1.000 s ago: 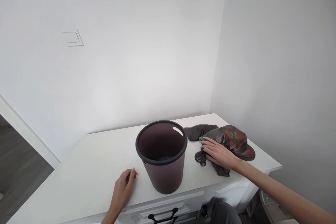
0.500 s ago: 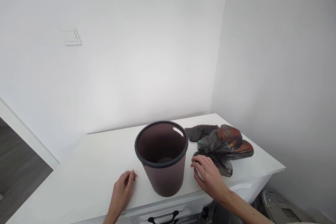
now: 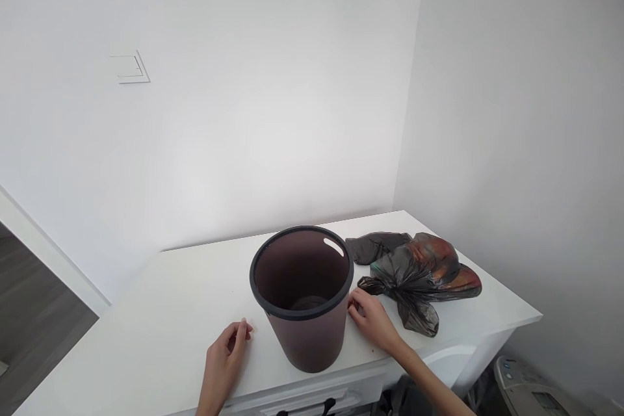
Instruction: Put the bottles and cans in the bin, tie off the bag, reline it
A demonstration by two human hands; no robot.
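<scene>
A dark purple-brown bin (image 3: 314,338) with a black rim stands upright on the white cabinet top, and only its bare inside shows. Left of it, my left hand (image 3: 227,354) rests on the surface with its fingers curled together, apart from the bin. My right hand (image 3: 373,318) is close against the bin's right side, fingers bent; whether it touches the bin is unclear. Just behind and right of that hand lies a knotted black plastic bag (image 3: 424,273) with reddish contents. A smaller dark bag (image 3: 373,247) lies behind it, near the bin's rim.
The white cabinet top (image 3: 185,312) meets the wall at the back. A black drawer handle (image 3: 328,406) juts from its front. Below the right edge is a grey appliance (image 3: 529,390) with buttons. A light switch (image 3: 129,67) is on the wall.
My right hand has moved left, away from the knotted bag and up to the bin's side. My left hand has barely moved. The view has shifted slightly.
</scene>
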